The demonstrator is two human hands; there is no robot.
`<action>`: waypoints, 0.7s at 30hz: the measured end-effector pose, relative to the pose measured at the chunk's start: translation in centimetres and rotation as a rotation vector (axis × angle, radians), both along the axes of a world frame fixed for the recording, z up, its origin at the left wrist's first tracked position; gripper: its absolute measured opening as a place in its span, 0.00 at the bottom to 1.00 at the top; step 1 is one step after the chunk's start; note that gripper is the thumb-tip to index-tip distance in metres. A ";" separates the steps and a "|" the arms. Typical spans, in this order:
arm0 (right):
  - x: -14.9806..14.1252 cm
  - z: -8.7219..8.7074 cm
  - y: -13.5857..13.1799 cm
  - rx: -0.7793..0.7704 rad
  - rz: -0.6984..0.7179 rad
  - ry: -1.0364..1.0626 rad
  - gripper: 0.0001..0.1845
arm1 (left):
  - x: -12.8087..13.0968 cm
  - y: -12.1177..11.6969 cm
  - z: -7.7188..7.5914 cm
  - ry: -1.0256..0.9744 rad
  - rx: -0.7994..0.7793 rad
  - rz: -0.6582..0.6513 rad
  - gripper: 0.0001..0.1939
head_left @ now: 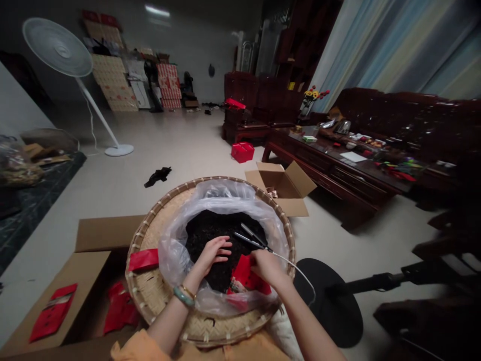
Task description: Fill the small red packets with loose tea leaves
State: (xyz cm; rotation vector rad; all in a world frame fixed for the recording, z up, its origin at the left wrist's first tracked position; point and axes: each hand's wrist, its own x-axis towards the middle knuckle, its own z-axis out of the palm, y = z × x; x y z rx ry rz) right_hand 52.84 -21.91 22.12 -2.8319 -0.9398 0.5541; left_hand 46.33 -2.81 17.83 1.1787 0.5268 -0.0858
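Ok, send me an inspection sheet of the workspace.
surface: round woven bamboo tray, lined with clear plastic bag.
job's things: dark loose leaves in the bag; metal tool, type unclear; red packet beside the leaves.
clutter: red packets in a cardboard box beside the tray.
grippers: left hand flat on the leaves; right hand gripping the tool.
cables: white cord from the tool over the rim.
surroundings: open carton, dark wooden table, standing fan.

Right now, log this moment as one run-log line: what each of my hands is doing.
Left hand: resting on dark tea leaves | Right hand: gripping corded metal tongs | Holder: clear plastic bag in woven bamboo tray
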 end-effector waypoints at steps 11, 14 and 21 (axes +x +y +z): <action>0.3 1.0 0.1 0.104 0.041 0.014 0.11 | -0.2 -1.6 0.0 0.025 0.180 -0.116 0.16; -1.0 0.0 -0.5 0.084 0.055 -0.053 0.16 | -0.3 -2.0 -0.5 0.015 0.231 -0.143 0.14; -4.2 -4.4 -2.1 0.414 0.038 -0.116 0.24 | -0.8 -2.7 -1.1 -0.019 0.311 -0.195 0.11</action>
